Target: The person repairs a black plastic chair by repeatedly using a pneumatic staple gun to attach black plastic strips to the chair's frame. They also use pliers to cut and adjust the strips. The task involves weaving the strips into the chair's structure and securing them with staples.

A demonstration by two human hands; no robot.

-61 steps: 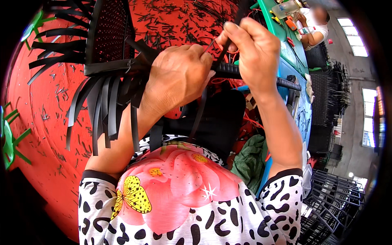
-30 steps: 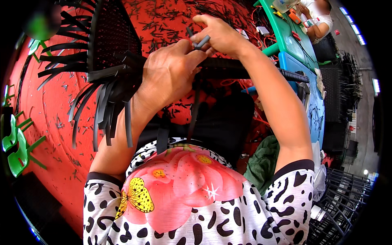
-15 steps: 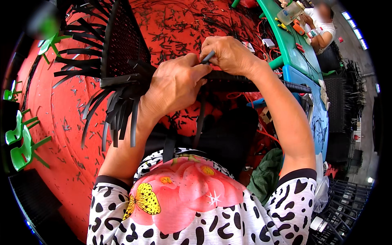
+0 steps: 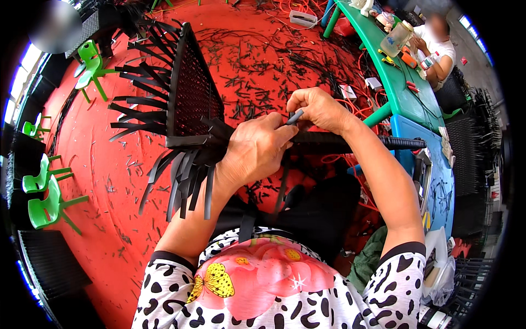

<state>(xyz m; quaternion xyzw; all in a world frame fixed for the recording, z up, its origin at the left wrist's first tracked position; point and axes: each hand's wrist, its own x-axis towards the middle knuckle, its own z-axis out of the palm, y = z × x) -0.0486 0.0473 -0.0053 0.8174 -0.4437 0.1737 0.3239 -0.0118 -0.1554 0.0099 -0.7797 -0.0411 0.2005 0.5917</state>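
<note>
A black woven wicker panel on a dark frame bar lies across my lap, with loose black strip ends fanning out at its left and lower edges. My left hand grips the frame where the weave ends. My right hand pinches the end of a black strip just above the left hand's fingers. Another strip hangs down below my left hand.
The red floor is littered with black strip offcuts. Small green plastic chairs stand at the left. A green table and a blue one are at the right, with another person seated at the far end.
The panel and my hands have come down and nearer to my body. My right hand, earlier raised above the bar, now holds a strip end beside my left fingers.
</note>
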